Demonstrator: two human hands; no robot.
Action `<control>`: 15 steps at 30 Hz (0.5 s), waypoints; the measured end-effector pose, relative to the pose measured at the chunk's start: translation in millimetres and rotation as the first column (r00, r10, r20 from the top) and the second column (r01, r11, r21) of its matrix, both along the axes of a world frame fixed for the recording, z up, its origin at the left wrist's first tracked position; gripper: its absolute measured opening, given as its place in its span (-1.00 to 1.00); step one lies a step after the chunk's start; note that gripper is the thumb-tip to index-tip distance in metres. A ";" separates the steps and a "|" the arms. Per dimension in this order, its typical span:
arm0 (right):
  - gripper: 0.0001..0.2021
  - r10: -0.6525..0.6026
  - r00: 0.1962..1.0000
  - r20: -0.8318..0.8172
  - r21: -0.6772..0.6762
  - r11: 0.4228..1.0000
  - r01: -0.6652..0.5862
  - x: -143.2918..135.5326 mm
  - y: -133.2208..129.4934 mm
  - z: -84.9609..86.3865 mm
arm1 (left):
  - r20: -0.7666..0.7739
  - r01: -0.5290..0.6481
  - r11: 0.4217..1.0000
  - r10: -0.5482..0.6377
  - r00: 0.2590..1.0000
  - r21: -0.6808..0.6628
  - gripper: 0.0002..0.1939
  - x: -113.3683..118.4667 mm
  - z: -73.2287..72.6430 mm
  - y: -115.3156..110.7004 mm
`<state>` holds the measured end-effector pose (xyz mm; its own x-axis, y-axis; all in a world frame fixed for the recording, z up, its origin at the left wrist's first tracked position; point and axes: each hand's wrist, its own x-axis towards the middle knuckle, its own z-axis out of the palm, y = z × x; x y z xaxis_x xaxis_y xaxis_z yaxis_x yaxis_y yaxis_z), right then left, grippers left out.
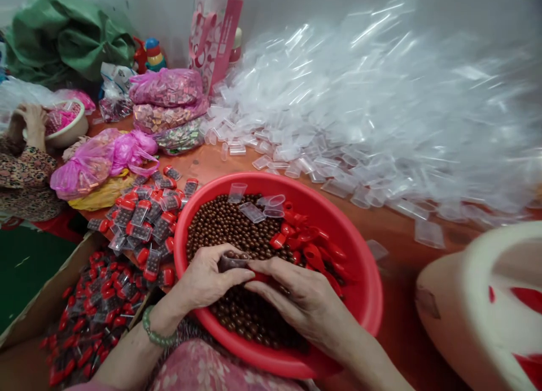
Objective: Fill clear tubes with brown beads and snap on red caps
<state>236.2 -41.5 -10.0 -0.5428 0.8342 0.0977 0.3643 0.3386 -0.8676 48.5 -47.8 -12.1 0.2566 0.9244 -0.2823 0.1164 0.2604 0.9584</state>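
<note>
Over a red basin (368, 300) of small brown balls (231, 227), my two hands meet. My left hand (207, 278) pinches a small clear plastic container (232, 261) with brown balls in it. My right hand (292, 289) is closed on a red cap (261, 276) beside that container, mostly hidden by the fingers. Several empty clear containers (253, 212) lie on the balls at the basin's far side. Red caps (315, 255) are heaped on the right inside the basin.
Filled containers with red caps (141, 213) are piled left of the basin and in a cardboard box (55, 289). Clear containers (359, 114) are heaped across the table. A white bucket (449, 289) stands at right. Another person's hand (34, 122) is near a white bowl (71, 131).
</note>
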 end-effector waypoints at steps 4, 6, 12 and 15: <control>-0.86 -0.255 0.960 -0.119 -0.164 0.958 0.235 4.2 1.0 0.2 | 0.066 -0.024 0.998 0.028 0.997 -0.052 -0.84 -0.2 -0.9 0.9; -0.84 -0.457 0.870 -0.187 -0.272 0.875 0.401 6.3 -0.8 3.1 | 0.067 0.019 0.998 -0.015 0.998 -0.066 -0.84 -0.2 0.1 0.7; -0.89 -0.448 0.858 -0.253 -0.197 0.892 0.408 -11.6 -8.6 17.9 | 0.228 0.216 0.969 -0.186 0.956 -0.118 -0.93 -1.9 3.9 -0.9; -0.90 -0.360 0.913 -0.190 -0.108 0.932 0.345 -21.6 -8.1 16.7 | 0.280 0.249 0.963 -0.213 0.936 -0.099 -0.97 -3.6 3.7 -0.4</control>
<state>214.6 -49.6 6.8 -0.1866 0.9765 0.1079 0.2624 0.1554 -0.9524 44.9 -48.1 -8.4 0.5405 0.7899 -0.2897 -0.0643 0.3821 0.9219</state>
